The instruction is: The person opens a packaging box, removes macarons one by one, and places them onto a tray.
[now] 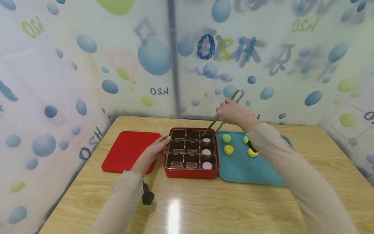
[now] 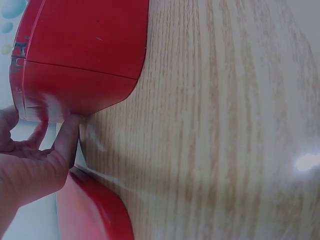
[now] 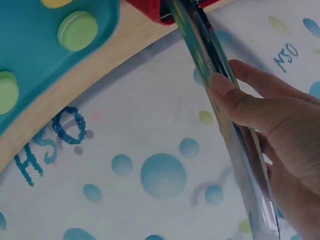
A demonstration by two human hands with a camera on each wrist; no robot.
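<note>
A red box (image 1: 191, 173) with a dark divided insert sits in the middle of the table. Pale lilac macarons (image 1: 207, 165) lie in the three compartments of its right column; the other compartments show only their ribbed bottoms. My left hand (image 1: 157, 147) rests against the box's left side, thumb and fingertips touching the wall (image 2: 75, 87). Metal tongs (image 3: 240, 150) are pinched between the thumb and fingers of my right hand (image 1: 233, 112). Their tips point down into the back right compartment, around the macaron (image 1: 206, 140) there.
Right of the box lies a blue tray (image 1: 248, 174) with green macarons (image 1: 226, 138) and yellow macarons (image 1: 229, 149) on it. A flat red lid (image 1: 128, 152) lies to the left. Behind the wooden table (image 1: 187, 201) hangs a patterned wall cloth (image 1: 193, 65).
</note>
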